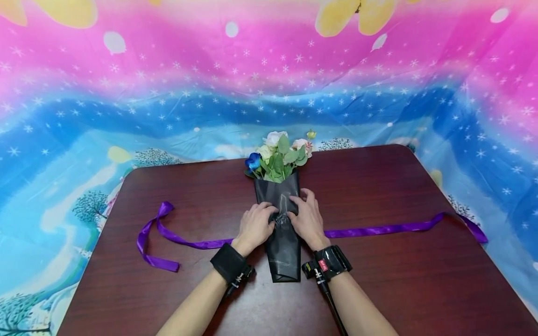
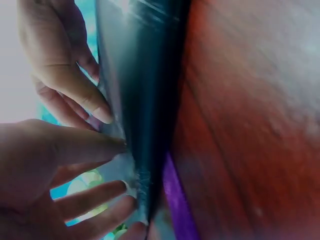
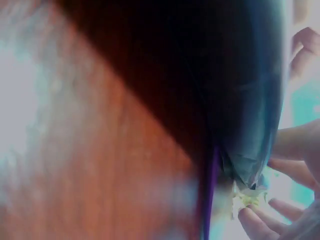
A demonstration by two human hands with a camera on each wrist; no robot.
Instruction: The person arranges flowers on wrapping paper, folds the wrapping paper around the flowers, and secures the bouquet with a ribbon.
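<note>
A bouquet wrapped in black paper [image 1: 283,254] lies on the table, its flowers [image 1: 275,154] pointing away from me. White, pale pink and blue blooms with green leaves stick out of the top. My left hand [image 1: 254,226] rests on the wrap's left side, thumb and fingertips against the creased middle. Opposite it, my right hand [image 1: 308,219] touches the right side with its fingers spread. In the left wrist view the fingers [image 2: 92,200] lie fairly straight along the paper. A purple ribbon [image 1: 378,230] runs crosswise under the bouquet and comes out on both sides.
The dark red-brown wooden table [image 1: 420,280] has rounded far corners. The ribbon's left end [image 1: 157,266] loops on the tabletop, and its right end [image 1: 475,228] reaches the table's right edge. A colourful printed cloth [image 1: 189,84] hangs behind and around the table.
</note>
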